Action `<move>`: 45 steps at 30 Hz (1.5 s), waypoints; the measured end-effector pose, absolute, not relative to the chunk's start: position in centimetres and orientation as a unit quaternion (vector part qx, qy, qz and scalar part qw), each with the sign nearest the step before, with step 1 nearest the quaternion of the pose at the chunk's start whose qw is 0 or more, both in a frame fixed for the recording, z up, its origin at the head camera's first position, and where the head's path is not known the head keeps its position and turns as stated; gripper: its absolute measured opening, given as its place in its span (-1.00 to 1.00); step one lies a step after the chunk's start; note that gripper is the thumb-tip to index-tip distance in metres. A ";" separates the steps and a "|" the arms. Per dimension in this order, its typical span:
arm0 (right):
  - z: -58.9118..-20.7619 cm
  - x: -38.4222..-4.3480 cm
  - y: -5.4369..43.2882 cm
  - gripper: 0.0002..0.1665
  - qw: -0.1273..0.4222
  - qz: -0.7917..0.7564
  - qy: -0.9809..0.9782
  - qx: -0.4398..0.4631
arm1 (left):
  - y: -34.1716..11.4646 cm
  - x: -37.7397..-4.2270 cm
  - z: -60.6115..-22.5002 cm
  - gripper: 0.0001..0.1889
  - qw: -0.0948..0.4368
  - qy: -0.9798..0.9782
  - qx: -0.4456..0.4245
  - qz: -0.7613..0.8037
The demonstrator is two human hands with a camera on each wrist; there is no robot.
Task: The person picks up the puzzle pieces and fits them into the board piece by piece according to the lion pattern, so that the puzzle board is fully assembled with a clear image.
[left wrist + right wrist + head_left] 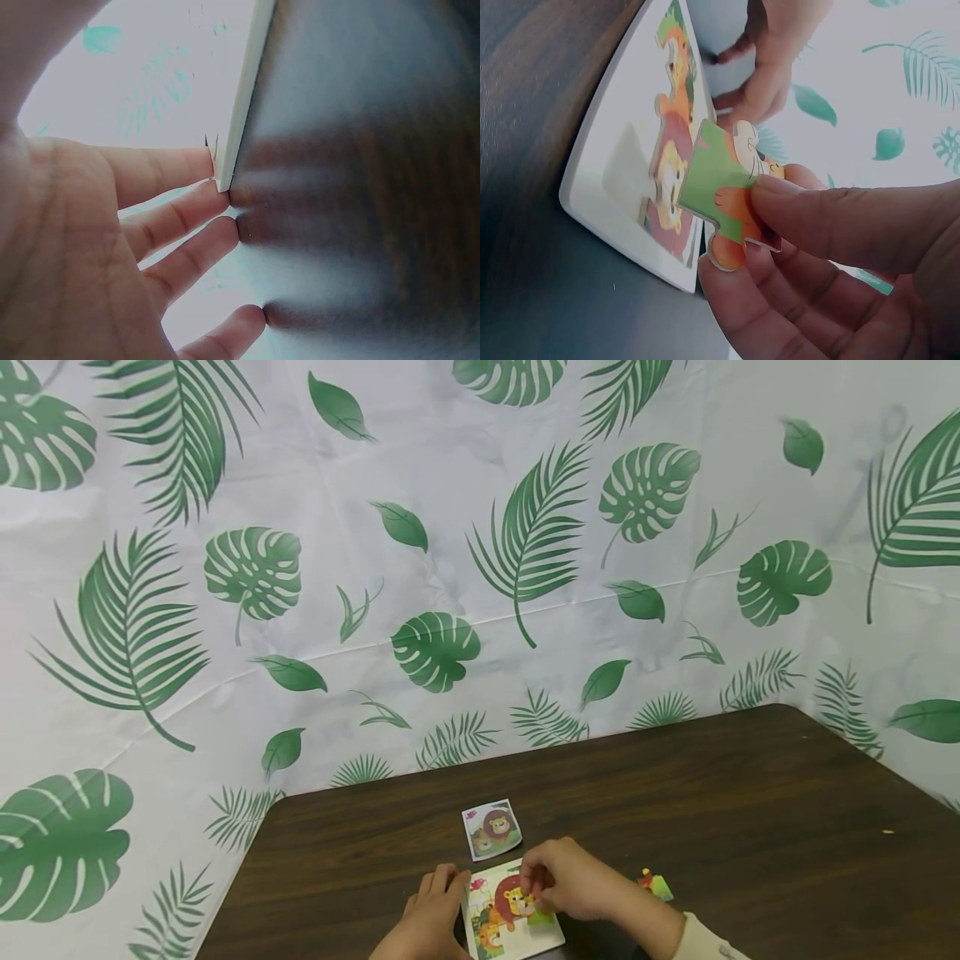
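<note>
A white-framed puzzle board point(517, 950) with a lion picture lies on the dark table, partly filled with pieces. My left hand point(429, 912) is at the board's left side. In the left wrist view its fairly straight fingers point(165, 172) touch the board's edge and the tabletop. My right hand point(573, 878) is over the board's right part. Between thumb and fingers it pinches a green and orange puzzle piece point(718, 176), held tilted just above the board point(592, 180). A bare pale area shows in the board beside the fitted pieces.
A small picture card point(491, 831) of the lions lies just beyond the board. Loose puzzle pieces point(656, 885) lie to the right of my right forearm. A leaf-printed white cloth point(465, 568) hangs behind the wooden table point(675, 785).
</note>
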State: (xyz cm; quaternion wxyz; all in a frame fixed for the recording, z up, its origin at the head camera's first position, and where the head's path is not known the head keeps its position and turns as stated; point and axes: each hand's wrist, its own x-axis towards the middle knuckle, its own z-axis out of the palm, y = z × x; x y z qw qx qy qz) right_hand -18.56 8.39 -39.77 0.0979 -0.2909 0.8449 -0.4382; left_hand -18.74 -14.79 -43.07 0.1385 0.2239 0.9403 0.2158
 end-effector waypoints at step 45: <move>-41.4 -18.4 5.0 -0.67 0.086 -0.348 0.875 -0.326 | -15.1 -18.8 -42.7 0.04 0.166 0.927 0.226 0.247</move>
